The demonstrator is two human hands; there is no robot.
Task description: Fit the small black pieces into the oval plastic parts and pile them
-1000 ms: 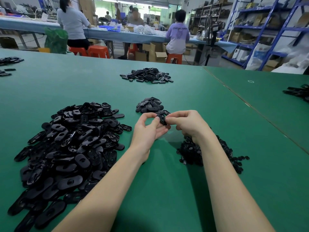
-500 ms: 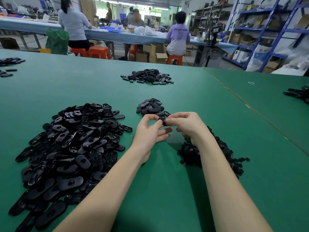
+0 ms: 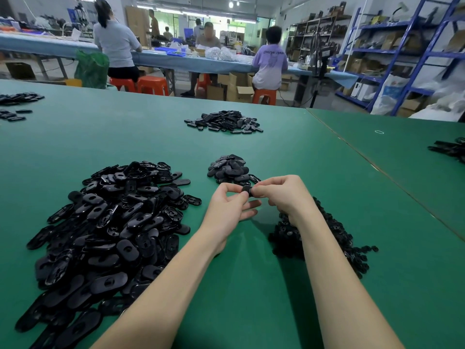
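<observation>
A big heap of oval plastic parts [image 3: 105,227] lies near left; small black pieces [image 3: 319,238] lie right, under the forearm; the left hand [image 3: 226,210] and right hand [image 3: 284,195] together pinch one black part [image 3: 247,190]; behind them sits a small pile [image 3: 230,170] on the green table [image 3: 251,285].

Workshop w/ bright ceiling lights [image 3: 231,4]. Green table [image 3: 151,137] in front; long blue-topped worktable [image 3: 161,60] behind, people seated on orange stools [image 3: 153,84]. Cardboard boxes [image 3: 239,90] under it. Blue metal shelving [image 3: 407,54] at right, stocked w/ boxes & bags.
</observation>
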